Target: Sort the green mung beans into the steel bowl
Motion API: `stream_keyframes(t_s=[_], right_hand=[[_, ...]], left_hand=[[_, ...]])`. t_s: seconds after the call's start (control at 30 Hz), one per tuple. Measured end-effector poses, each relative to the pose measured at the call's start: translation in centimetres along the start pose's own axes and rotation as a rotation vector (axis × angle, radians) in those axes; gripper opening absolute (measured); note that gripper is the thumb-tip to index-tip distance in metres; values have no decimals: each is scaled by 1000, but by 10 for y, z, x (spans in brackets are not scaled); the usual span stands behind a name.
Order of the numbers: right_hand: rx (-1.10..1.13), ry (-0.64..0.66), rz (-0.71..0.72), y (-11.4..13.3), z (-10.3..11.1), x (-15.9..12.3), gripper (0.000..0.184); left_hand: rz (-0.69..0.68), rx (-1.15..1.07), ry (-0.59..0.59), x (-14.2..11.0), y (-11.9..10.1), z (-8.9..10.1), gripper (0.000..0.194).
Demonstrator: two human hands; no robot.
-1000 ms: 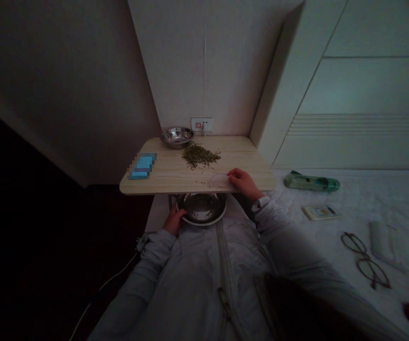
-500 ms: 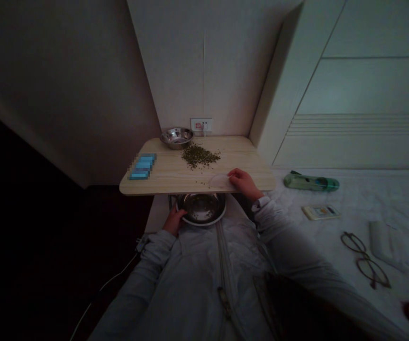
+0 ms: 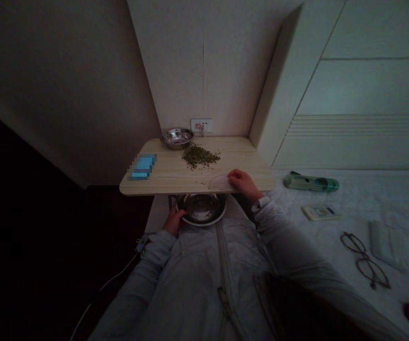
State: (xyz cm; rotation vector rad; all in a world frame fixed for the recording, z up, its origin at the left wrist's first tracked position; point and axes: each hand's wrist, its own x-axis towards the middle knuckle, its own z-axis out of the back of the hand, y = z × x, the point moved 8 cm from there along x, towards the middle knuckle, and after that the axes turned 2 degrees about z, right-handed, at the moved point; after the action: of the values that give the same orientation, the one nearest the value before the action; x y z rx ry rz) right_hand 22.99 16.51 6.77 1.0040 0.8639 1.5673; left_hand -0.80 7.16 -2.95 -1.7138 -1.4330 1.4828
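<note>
My left hand (image 3: 174,222) grips the left rim of a steel bowl (image 3: 204,217), held at my lap just under the table's front edge. A few small specks lie inside that bowl. My right hand (image 3: 243,183) is closed on a thin, see-through piece with a curved edge (image 3: 219,183), low over the front right of the wooden table (image 3: 168,182). Beyond it, small green beans (image 3: 199,156) lie in a loose pile, with several strays near the front edge. A second steel bowl (image 3: 177,139) stands at the back left of the table.
A blurred blue-screened device (image 3: 142,166) lies on the table's left side. Behind is a wall socket (image 3: 201,125) with a plug. On the white bedding at right lie a green bottle (image 3: 311,182), a phone (image 3: 321,212), glasses (image 3: 366,259) and a pale case (image 3: 385,244).
My right hand and the see-through piece have shifted very slightly to the left. My left hand and the bowl it grips stay in place.
</note>
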Motion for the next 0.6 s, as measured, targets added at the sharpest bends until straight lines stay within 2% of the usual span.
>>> stream_keyframes(t_s=[0.37,0.6], right_hand=[[-52,-23,22,1,2,2,16],[-85,-15,24,2,2,0,17]], left_hand=[[-3,5,6,0,0,0,38],[3,8,-44,-8,-4,-2,37]])
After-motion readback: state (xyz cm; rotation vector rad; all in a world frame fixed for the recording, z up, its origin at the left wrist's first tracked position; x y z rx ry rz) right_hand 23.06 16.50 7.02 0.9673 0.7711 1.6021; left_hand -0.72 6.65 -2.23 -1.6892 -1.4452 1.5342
